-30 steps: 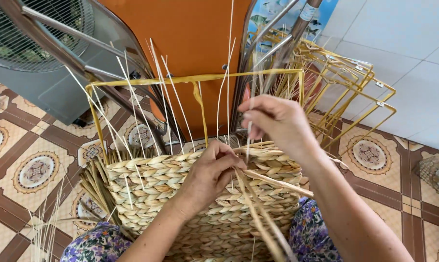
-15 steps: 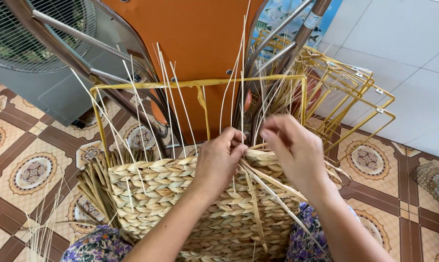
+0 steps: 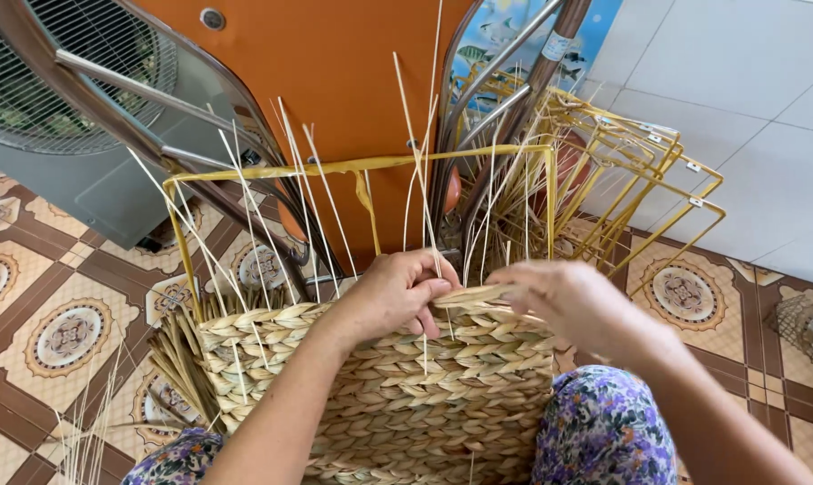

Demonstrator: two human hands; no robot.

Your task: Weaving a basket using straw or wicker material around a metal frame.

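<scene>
A half-woven straw basket rests against my knees, built on a yellow wire frame. Thin pale upright stalks rise from its top edge. My left hand pinches a flat straw strand at the top row, fingers around one upright stalk. My right hand holds the same strand just to the right, pressing it along the rim. Both hands almost touch at the basket's upper edge.
Several empty yellow wire frames are stacked at the right. An orange chair back with metal legs stands behind the basket, a grey fan at the left. Loose straw lies on the patterned tile floor.
My right hand came down from above the rim to the top row beside my left hand. Both hands now grip the strand; the view has shifted closer to the basket.
</scene>
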